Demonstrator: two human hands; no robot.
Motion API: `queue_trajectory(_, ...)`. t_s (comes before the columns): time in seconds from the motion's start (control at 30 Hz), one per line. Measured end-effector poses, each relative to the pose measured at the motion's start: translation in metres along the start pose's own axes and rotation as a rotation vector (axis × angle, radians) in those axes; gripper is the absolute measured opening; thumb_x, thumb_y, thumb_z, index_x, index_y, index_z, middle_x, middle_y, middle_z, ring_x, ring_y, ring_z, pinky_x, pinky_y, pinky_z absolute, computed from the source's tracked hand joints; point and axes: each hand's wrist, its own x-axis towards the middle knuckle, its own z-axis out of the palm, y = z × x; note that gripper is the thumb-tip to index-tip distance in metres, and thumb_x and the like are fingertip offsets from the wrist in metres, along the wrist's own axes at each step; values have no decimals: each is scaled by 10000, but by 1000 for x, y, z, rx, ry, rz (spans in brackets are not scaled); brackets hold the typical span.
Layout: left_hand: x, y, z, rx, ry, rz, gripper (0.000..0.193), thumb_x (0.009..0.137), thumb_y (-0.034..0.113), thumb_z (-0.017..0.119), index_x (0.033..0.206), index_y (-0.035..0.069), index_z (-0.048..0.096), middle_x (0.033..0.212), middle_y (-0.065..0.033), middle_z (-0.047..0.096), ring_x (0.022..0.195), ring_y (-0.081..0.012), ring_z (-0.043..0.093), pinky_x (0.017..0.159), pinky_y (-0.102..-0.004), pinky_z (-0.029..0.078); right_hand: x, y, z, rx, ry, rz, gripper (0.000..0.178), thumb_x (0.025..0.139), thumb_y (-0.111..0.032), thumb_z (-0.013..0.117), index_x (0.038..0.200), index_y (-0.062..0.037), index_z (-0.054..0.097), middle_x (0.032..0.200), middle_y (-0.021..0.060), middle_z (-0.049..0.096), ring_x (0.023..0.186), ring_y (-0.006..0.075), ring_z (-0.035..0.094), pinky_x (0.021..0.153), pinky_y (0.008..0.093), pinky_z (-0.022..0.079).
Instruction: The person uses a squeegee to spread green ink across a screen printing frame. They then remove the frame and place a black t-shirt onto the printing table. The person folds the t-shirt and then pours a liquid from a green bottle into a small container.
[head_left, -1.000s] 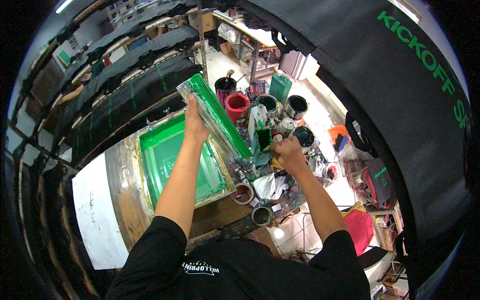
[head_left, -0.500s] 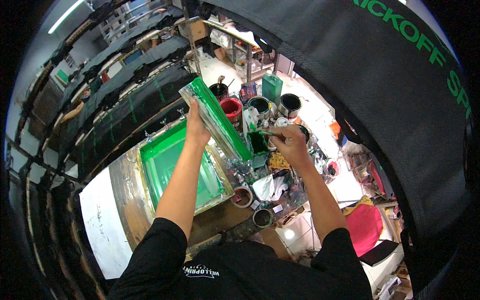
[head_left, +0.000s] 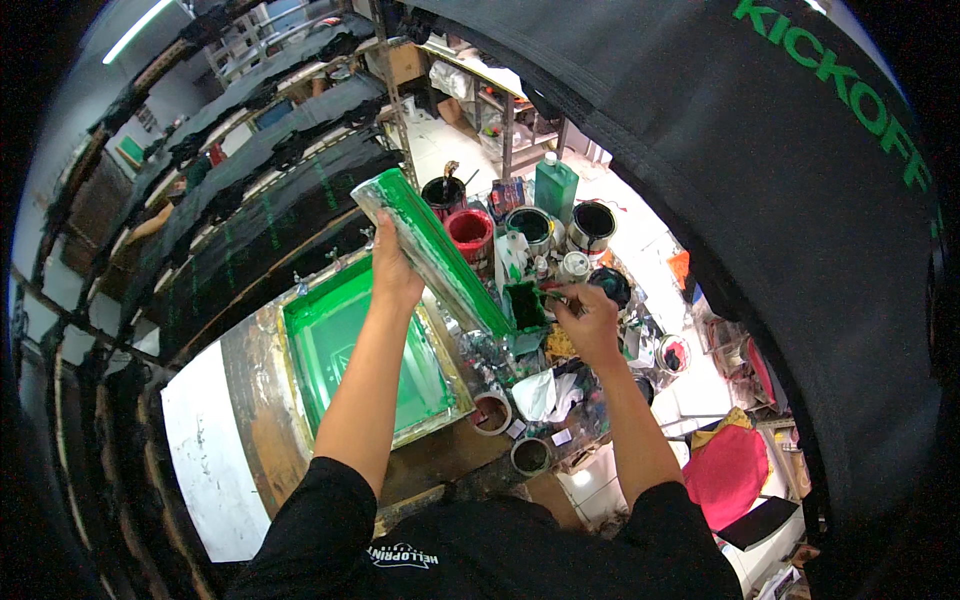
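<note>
One long squeegee (head_left: 455,262), thickly coated in green, slanted across the middle of the view, its upper end toward the left and its lower end just beside a small green container (head_left: 524,308). The left hand (head_left: 398,275) gripped it near the upper end, the thumb along the pale, smeared near face; the other fingers were mostly hidden behind it, though the hand was clearly closed on it. The right hand (head_left: 588,318) was at the container's right side, fingers pinching a thin handle (head_left: 551,293) at the rim; whether it belonged to the container or to a separate tool could not be told.

Below the squeegee, partly covered by the left forearm, a framed screen (head_left: 345,320) lay flat on the worktop (head_left: 264,400), its inside spread with green ink. A white sheet (head_left: 215,450) lay to its left. Past the container stood a red tin (head_left: 470,230), some dark-filled tins (head_left: 592,225) and a green jug (head_left: 555,187). Nearer the person, a crumpled white cloth (head_left: 535,395) lay near two rolls of tape (head_left: 492,412). Black fabric (head_left: 690,110) with green lettering arched over the right side, and a red cushion (head_left: 730,472) showed at the lower right.
</note>
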Motion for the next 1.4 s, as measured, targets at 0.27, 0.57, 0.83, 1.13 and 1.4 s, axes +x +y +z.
queue_trajectory(0.27,1,7,-21,-66,187,97,647,813,664,656,1189,142,579,999,-17,629,922,-201,610,844,-400,523,-32,0,-8,-34,0,300,124,801,-47,761,894,-21,684,725,22,643,667,71,572,597,250,452)
queue_trajectory(0.57,-32,53,-116,-222,576,171,636,951,600,486,1386,136,501,1377,-45,548,1244,-262,510,1095,-434,398,-40,-21,-7,104,72,403,150,865,-5,710,999,-15,642,886,29,675,768,76,595,696,230,470)
queue_trajectory(0.83,-99,106,-286,-276,1041,286,468,1027,418,464,1359,90,508,1358,-88,562,1189,-278,574,1038,-470,471,-22,-93,33,344,-19,459,126,867,22,691,980,-10,645,899,41,666,800,89,594,746,243,475)
queue_trajectory(1.13,-115,46,-282,-190,1188,-52,406,915,120,679,1284,69,516,1181,-120,619,1044,-297,634,779,-476,586,-55,-134,70,483,-219,477,158,815,58,721,943,-9,655,939,74,682,844,114,613,774,265,475)
queue_trajectory(1.4,-77,43,-317,15,1306,-38,594,870,201,733,1322,-20,418,1274,-160,527,1023,-299,605,746,-455,577,-90,-135,48,433,-238,542,155,814,42,726,942,-3,651,934,67,675,860,115,606,786,259,462)
